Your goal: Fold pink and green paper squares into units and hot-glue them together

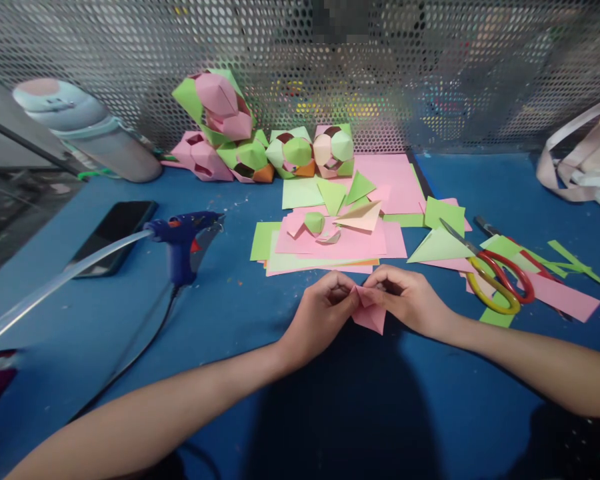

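A small folded piece of pink paper [371, 319] is held between both hands, just above the blue table [215, 373]. My left hand [323, 313] pinches its left edge between thumb and fingers. On the other side, the thumb and fingers of my right hand [410, 297] are closed on the same paper. Right beyond my hands lies a stack of pink and green paper sheets [325, 267]. Several folded pieces rest on it, among them a small green dome [314, 223] and a peach folded triangle [361, 217].
Scissors with red and yellow handles [495, 283] lie on paper scraps at right. A blue glue gun [180, 247] with a long glue stick stands left, near a phone [115, 237] and a bottle [90, 130]. Folded paper balls [250, 157] line the perforated metal panel [280, 60].
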A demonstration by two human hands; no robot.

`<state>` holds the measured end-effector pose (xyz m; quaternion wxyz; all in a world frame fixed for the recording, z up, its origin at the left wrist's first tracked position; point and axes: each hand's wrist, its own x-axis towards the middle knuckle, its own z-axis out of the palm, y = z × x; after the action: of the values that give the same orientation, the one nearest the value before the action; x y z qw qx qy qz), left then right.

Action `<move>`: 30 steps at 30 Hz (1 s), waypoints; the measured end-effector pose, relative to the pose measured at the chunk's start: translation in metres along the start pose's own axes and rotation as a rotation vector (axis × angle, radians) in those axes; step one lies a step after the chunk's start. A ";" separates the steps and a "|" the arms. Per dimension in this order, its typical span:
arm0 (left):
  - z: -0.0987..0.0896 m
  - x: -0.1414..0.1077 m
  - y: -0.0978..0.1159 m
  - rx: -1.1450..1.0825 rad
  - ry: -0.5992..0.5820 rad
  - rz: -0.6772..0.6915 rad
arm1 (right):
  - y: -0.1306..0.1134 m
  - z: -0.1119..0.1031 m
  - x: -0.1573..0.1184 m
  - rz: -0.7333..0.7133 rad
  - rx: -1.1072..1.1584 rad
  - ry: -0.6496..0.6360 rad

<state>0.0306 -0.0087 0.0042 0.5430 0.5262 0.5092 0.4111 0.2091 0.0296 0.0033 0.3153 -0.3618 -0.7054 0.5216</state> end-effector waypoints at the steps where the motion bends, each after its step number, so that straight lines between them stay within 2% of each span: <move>1: 0.000 0.001 -0.001 -0.008 -0.004 0.001 | 0.000 0.000 0.000 -0.007 -0.021 0.004; 8: 0.000 0.001 -0.003 -0.062 -0.041 -0.026 | -0.003 0.002 -0.001 -0.114 -0.204 0.062; 17: 0.001 0.000 -0.004 -0.142 -0.100 -0.014 | 0.003 0.000 -0.004 -0.260 -0.324 0.077; 26: -0.001 -0.001 -0.005 0.039 0.015 0.026 | 0.009 0.002 -0.004 -0.297 -0.347 0.122; 30: -0.001 0.000 -0.006 0.123 0.043 0.048 | 0.013 0.002 -0.005 -0.328 -0.399 0.104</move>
<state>0.0285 -0.0096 -0.0019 0.4886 0.5617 0.5323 0.4031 0.2126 0.0267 -0.0098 0.3540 -0.3240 -0.8263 0.2948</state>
